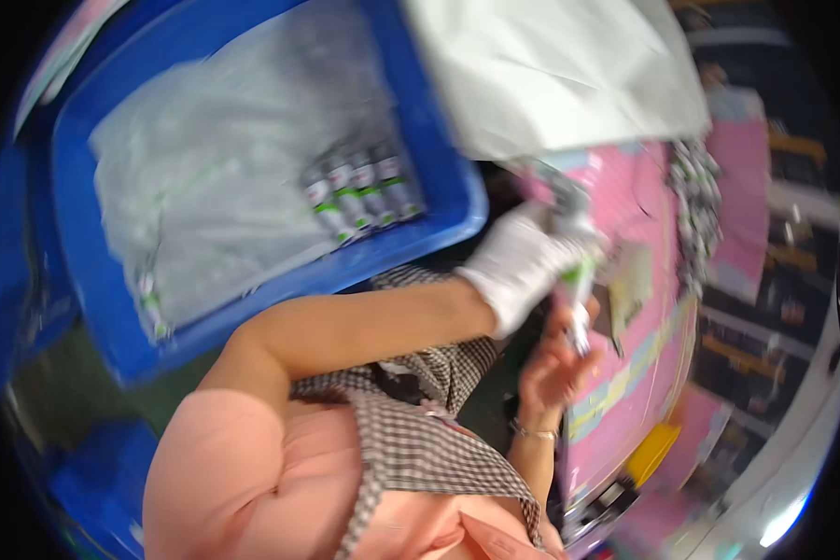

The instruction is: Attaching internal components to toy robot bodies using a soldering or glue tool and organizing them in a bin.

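Observation:
My left hand (515,261), in a white glove, closes around the upper part of a slim white-and-green tube-like item (579,297) with a grey end, over the near edge of the pink table. Bare fingers of my right hand (549,369) are bent around its lower white end. Motion blur hides the exact kind of item and the finer finger contact. Several similar white, green and dark items (359,194) lie side by side in the blue bin (471,196) to the left, on a sheet of clear plastic (215,168).
A large white sheet or bag (560,70) covers the table's far end. On the pink tabletop (611,411) sits a pale small block (630,280). A pile of similar items (695,215) runs along its right side. A yellow tray-like object (653,453) stands at lower right.

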The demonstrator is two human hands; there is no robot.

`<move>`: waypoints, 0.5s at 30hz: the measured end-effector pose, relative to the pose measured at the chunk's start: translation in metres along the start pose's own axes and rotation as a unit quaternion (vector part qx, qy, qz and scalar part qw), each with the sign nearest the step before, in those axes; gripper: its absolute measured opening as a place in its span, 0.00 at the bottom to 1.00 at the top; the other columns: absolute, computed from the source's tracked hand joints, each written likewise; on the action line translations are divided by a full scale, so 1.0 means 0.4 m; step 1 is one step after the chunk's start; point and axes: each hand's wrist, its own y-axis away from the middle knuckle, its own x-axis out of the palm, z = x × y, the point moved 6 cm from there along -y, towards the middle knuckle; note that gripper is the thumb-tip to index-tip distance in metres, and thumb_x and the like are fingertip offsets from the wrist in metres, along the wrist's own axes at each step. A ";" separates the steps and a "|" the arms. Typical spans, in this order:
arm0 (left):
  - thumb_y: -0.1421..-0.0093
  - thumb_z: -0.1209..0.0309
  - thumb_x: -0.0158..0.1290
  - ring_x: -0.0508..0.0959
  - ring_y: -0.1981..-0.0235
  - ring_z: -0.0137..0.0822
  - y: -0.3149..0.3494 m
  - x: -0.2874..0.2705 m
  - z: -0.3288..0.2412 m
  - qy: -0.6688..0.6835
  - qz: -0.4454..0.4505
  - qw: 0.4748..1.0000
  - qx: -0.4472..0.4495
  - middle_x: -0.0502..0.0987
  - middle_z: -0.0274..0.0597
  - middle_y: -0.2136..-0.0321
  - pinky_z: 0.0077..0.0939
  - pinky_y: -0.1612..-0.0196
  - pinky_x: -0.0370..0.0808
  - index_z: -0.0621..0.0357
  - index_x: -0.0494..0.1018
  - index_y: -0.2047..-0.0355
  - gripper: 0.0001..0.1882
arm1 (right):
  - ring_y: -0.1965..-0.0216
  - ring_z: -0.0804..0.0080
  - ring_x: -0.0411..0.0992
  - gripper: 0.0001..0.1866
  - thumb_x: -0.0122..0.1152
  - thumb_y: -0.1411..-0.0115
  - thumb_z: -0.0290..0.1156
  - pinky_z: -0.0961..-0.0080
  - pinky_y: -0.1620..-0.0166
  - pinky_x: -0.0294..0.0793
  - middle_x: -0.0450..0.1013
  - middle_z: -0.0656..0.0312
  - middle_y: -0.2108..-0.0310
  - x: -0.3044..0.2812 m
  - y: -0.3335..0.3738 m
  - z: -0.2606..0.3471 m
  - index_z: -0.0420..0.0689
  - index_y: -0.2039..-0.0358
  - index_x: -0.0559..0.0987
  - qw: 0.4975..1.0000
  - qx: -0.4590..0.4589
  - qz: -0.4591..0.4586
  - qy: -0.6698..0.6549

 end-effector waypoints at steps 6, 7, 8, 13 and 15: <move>0.40 0.71 0.49 0.74 0.63 0.32 -0.039 0.022 -0.019 -0.029 0.012 0.997 -0.067 0.73 0.41 0.61 0.29 0.56 0.75 0.61 0.67 0.57 0.12 | 0.64 0.83 0.64 0.30 0.61 0.46 0.28 0.75 0.49 0.69 0.57 0.66 0.60 0.032 -0.069 -0.080 0.67 0.45 0.64 0.968 0.054 0.072 -0.235; 0.40 0.70 0.49 0.74 0.61 0.33 -0.045 0.025 -0.004 -0.014 0.044 0.996 -0.081 0.72 0.43 0.57 0.30 0.55 0.74 0.62 0.66 0.54 0.15 | 0.66 0.84 0.63 0.28 0.62 0.46 0.27 0.77 0.51 0.69 0.55 0.67 0.63 0.041 -0.067 -0.083 0.66 0.47 0.66 0.964 0.054 0.094 -0.243; 0.39 0.68 0.49 0.73 0.57 0.36 -0.046 0.034 0.006 -0.047 0.064 0.993 -0.085 0.71 0.44 0.55 0.33 0.53 0.73 0.62 0.63 0.50 0.19 | 0.70 0.84 0.62 0.26 0.61 0.46 0.27 0.78 0.54 0.70 0.56 0.68 0.64 0.047 -0.060 -0.075 0.64 0.49 0.68 0.969 0.043 0.084 -0.229; 0.40 0.68 0.49 0.72 0.52 0.39 -0.027 0.108 0.047 -0.112 0.121 0.981 -0.105 0.70 0.46 0.52 0.35 0.51 0.73 0.61 0.62 0.48 0.21 | 0.74 0.82 0.63 0.27 0.62 0.50 0.18 0.82 0.64 0.72 0.60 0.66 0.67 -0.002 -0.026 0.004 0.57 0.50 0.70 0.991 -0.090 0.081 -0.058; 0.40 0.68 0.49 0.71 0.51 0.43 -0.026 0.126 0.064 -0.107 0.163 0.972 -0.129 0.69 0.48 0.51 0.39 0.50 0.72 0.62 0.61 0.47 0.22 | 0.71 0.80 0.68 0.26 0.62 0.53 0.13 0.81 0.68 0.72 0.66 0.63 0.68 0.023 -0.008 0.063 0.50 0.54 0.72 0.843 -0.262 0.096 0.460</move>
